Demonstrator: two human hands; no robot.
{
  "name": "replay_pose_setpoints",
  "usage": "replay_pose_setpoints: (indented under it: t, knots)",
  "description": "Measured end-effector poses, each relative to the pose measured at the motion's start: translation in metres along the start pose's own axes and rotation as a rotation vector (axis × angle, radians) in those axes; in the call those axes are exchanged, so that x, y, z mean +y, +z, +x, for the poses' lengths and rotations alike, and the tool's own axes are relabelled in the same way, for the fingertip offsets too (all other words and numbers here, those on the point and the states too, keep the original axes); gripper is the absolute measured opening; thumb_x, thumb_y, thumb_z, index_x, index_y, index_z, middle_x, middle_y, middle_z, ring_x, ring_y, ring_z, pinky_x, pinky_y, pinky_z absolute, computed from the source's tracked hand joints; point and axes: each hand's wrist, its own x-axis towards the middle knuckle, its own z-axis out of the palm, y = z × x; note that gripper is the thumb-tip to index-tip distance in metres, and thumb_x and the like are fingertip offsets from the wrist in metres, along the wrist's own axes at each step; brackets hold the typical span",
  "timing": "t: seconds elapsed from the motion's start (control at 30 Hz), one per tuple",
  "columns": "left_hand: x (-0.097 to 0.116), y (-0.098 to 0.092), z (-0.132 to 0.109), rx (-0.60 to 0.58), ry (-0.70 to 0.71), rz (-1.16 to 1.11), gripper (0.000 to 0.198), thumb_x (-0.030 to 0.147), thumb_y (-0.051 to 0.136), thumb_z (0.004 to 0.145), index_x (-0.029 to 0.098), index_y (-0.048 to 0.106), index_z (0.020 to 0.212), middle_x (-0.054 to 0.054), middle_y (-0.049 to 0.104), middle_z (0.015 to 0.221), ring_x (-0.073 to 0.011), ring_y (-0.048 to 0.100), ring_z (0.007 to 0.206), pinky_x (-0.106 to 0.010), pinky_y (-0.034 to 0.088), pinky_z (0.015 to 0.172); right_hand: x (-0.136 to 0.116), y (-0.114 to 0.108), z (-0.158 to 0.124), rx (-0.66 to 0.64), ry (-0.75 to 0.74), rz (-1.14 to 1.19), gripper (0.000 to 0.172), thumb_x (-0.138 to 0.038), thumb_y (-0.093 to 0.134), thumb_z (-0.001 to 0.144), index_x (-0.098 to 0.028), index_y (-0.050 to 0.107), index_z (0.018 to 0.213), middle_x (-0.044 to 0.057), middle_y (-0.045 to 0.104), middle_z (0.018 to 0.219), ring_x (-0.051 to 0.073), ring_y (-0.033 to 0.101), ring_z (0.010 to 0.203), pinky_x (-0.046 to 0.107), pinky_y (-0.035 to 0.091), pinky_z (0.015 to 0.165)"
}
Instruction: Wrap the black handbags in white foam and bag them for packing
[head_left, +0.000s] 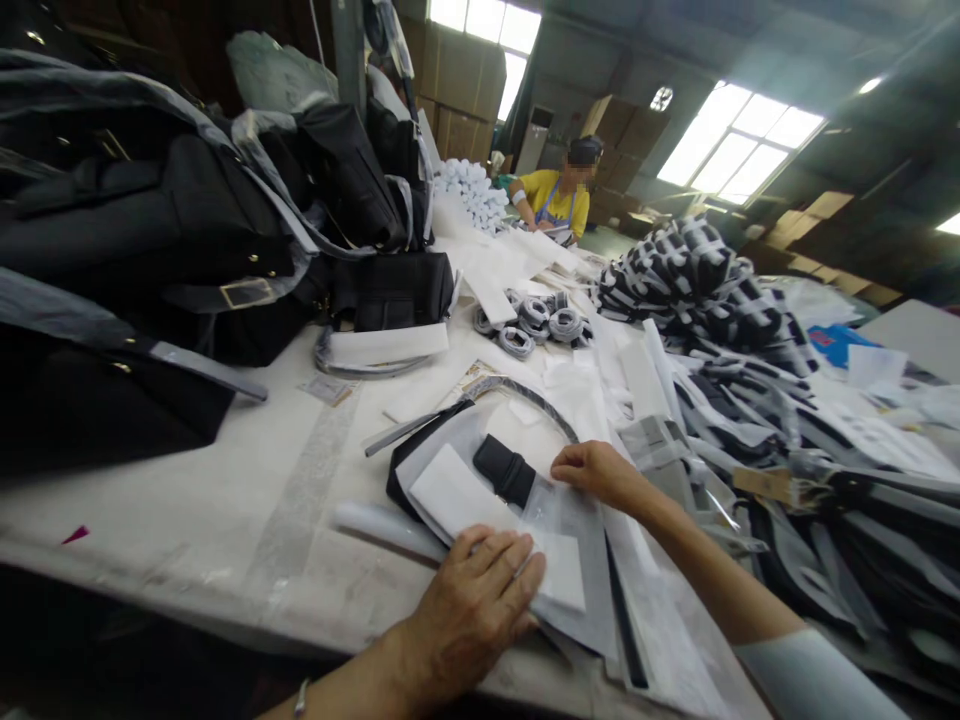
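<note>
L grip (pixel 480 600) hides pt of wht sheet (pixel 454 485), L edge cuts blk bag (pixel 112 415).

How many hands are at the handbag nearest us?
2. The left hand lies on the white sheet over the handbag; the right hand is just right of the black tab. Both show plainly.

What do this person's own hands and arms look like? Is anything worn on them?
Both are ordinary human hands without gloves. The left hand has a slim, silver-coloured bracelet at its wrist. The right hand has a bare wrist; farther up that arm, a pale, whitish sleeve begins.
</note>
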Motion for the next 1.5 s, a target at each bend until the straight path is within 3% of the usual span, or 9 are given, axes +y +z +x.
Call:
replay_pose_setpoints:
  t: [0.23,0.33,0.47,0.6,0.73,0.83,1.1,1.27,1.5]
  knots:
    - [0.0,0.0,-0.001,-0.086,0.027,0.0,0.043,0.044,0.051,0.099,0.017,0.051,0.133,-0.01,0.061,0.132,-0.0208,0.055,0.12,-0.039,0.037,0.102,-0.034,0.017,-0.006,0.072,-0.028,-0.262,0.038,-0.041,0.048,0.092,-0.016,0.075,0.1,0.014,0.074,0.102,0.03,0.068,0.097,0.041,0.048,0.088]
    - [0.0,-0.002,-0.001,-0.097,0.013,-0.041,0.046,0.044,0.049,0.099,0.016,0.047,0.136,-0.012,0.061,0.133,-0.0217,0.056,0.119,-0.04,0.038,0.102,-0.049,0.029,-0.01,0.218,-0.083,-0.294,0.046,-0.041,0.044,0.095,-0.014,0.064,0.126,0.017,0.064,0.129,0.031,0.059,0.121,0.046,0.041,0.104]
    - [-0.004,-0.024,0.005,-0.148,-0.025,-0.198,0.055,0.049,0.06,0.092,0.012,0.049,0.132,-0.012,0.063,0.127,-0.0224,0.056,0.117,-0.037,0.042,0.102,-0.058,0.062,-0.015,0.328,-0.162,-0.227,0.05,-0.04,0.04,0.097,-0.014,0.056,0.137,0.015,0.055,0.143,0.027,0.049,0.134,0.044,0.037,0.113]
    - [-0.032,-0.06,0.031,-0.23,-0.031,-0.281,0.019,0.03,0.049,0.1,0.016,0.061,0.102,-0.004,0.069,0.103,-0.0148,0.063,0.101,-0.024,0.047,0.094,-0.05,0.088,-0.017,0.343,-0.235,-0.244,0.055,-0.039,0.036,0.099,-0.01,0.048,0.143,0.018,0.045,0.151,0.026,0.04,0.141,0.046,0.035,0.115]
    - [-0.082,-0.081,0.069,-0.323,-0.304,0.043,0.02,0.031,0.054,0.097,0.018,0.062,0.111,-0.009,0.065,0.121,-0.0223,0.058,0.117,-0.036,0.044,0.102,-0.056,0.087,-0.022,0.38,-0.186,-0.362,0.05,-0.038,0.035,0.1,-0.016,0.049,0.143,0.015,0.045,0.151,0.029,0.041,0.14,0.053,0.032,0.115]
    - [-0.109,-0.081,0.081,-0.404,-0.41,0.12,0.023,0.033,0.058,0.094,0.014,0.065,0.107,-0.014,0.069,0.109,-0.0278,0.066,0.102,-0.039,0.053,0.085,-0.075,0.081,-0.031,0.421,-0.121,-0.468,0.049,-0.039,0.044,0.097,-0.02,0.051,0.142,0.014,0.043,0.153,0.032,0.037,0.142,0.057,0.027,0.116]
    - [-0.1,-0.107,0.065,-0.582,-0.282,0.15,0.031,0.04,0.051,0.097,0.017,0.07,0.089,-0.011,0.072,0.091,-0.0269,0.07,0.085,-0.036,0.053,0.072,-0.111,0.097,-0.038,0.279,-0.244,-0.329,0.049,-0.041,0.04,0.101,-0.018,0.052,0.142,0.012,0.046,0.151,0.029,0.04,0.141,0.052,0.028,0.118]
    - [-0.111,-0.091,0.073,-0.628,-0.147,0.086,0.017,0.03,0.055,0.095,0.022,0.07,0.099,-0.006,0.07,0.11,-0.0232,0.062,0.111,-0.036,0.046,0.094,-0.106,0.108,-0.036,0.315,-0.264,-0.291,0.048,-0.037,0.038,0.102,-0.018,0.05,0.144,0.011,0.043,0.153,0.028,0.035,0.144,0.054,0.023,0.12]
    - [-0.136,-0.057,0.089,-0.709,-0.227,0.026,0.018,0.032,0.063,0.088,0.02,0.07,0.099,-0.008,0.073,0.1,-0.0268,0.065,0.105,-0.039,0.046,0.092,-0.102,0.113,-0.039,0.389,-0.305,-0.249,0.042,-0.036,0.043,0.101,-0.02,0.056,0.138,0.012,0.047,0.15,0.029,0.039,0.141,0.055,0.027,0.118]
